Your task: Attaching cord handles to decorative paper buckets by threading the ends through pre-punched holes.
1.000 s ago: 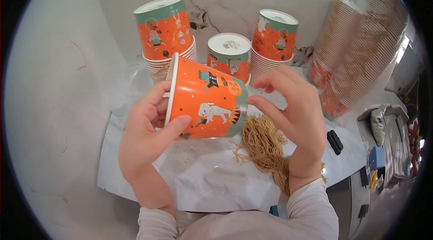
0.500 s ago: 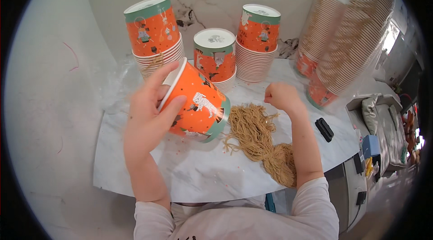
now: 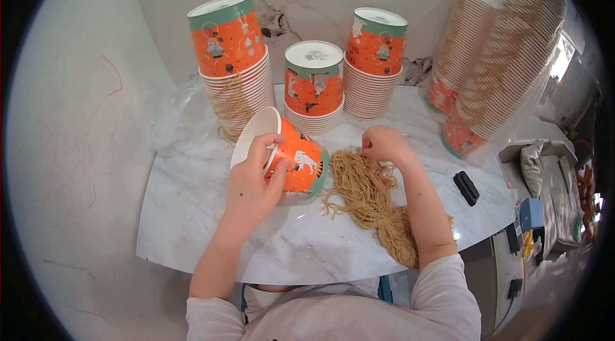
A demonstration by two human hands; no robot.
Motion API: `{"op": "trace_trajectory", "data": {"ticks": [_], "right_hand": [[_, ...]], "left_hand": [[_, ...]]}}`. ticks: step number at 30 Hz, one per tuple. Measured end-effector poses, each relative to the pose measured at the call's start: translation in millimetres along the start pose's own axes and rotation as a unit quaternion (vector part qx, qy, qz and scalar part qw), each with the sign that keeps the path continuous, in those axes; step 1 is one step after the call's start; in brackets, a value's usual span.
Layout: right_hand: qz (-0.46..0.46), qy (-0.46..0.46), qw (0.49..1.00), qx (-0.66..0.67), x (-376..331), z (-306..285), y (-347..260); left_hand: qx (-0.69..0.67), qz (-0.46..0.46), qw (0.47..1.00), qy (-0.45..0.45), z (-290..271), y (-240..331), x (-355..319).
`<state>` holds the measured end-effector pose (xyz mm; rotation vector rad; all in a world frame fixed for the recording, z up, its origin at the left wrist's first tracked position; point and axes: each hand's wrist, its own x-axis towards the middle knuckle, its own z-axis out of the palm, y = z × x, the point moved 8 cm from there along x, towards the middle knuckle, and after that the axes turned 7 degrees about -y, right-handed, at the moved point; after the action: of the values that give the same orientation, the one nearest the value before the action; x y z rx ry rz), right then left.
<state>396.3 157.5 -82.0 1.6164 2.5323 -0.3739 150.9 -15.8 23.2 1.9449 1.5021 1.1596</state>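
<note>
Mid-frame left hand (image 3: 253, 181) grips light, crushable orange paper cup (image 3: 286, 160) at its rim; right hand (image 3: 382, 144) pinches limp tan twine bundle (image 3: 368, 194).

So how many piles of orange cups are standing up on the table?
3 upright: the back-left stack, the middle stack and the back-right stack. Two more bagged stacks lean at the far right. The left hand holds a single cup; others may be hidden.
</note>
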Motion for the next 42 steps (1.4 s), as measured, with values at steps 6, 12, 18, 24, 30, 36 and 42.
{"op": "trace_trajectory", "data": {"ticks": [6, 12, 18, 24, 30, 36, 42], "right_hand": [[-0.046, -0.013, 0.999, 0.004, -3.3, -3.2, -16.0], [-0.040, 0.014, 0.999, 0.030, -4.8, -8.6, -8.5], [-0.056, 0.081, 0.968, 0.229, -11.1, -33.7, -8.0], [-0.116, 0.066, 0.913, 0.385, -18.9, -46.9, -25.8], [-0.177, 0.142, 0.853, 0.470, -44.8, -71.6, -46.7], [-0.242, 0.157, 0.867, 0.406, -83.4, -86.7, -87.6], [-0.282, 0.051, 0.893, 0.347, -115.3, -75.8, -138.4]], "left_hand": [[0.081, 0.063, 0.990, 0.097, 6.6, -19.0, -21.4], [0.175, 0.134, 0.968, 0.121, 22.2, -7.8, -31.5], [0.235, 0.228, 0.940, 0.100, 34.2, 6.7, -38.3], [0.235, 0.266, 0.928, 0.109, 43.9, 7.6, -41.1], [0.216, 0.269, 0.932, 0.110, 42.1, 10.0, -40.0], [0.203, 0.263, 0.938, 0.095, 41.7, 6.8, -41.7], [0.137, 0.240, 0.956, 0.096, 34.7, 9.1, -41.4]]}}
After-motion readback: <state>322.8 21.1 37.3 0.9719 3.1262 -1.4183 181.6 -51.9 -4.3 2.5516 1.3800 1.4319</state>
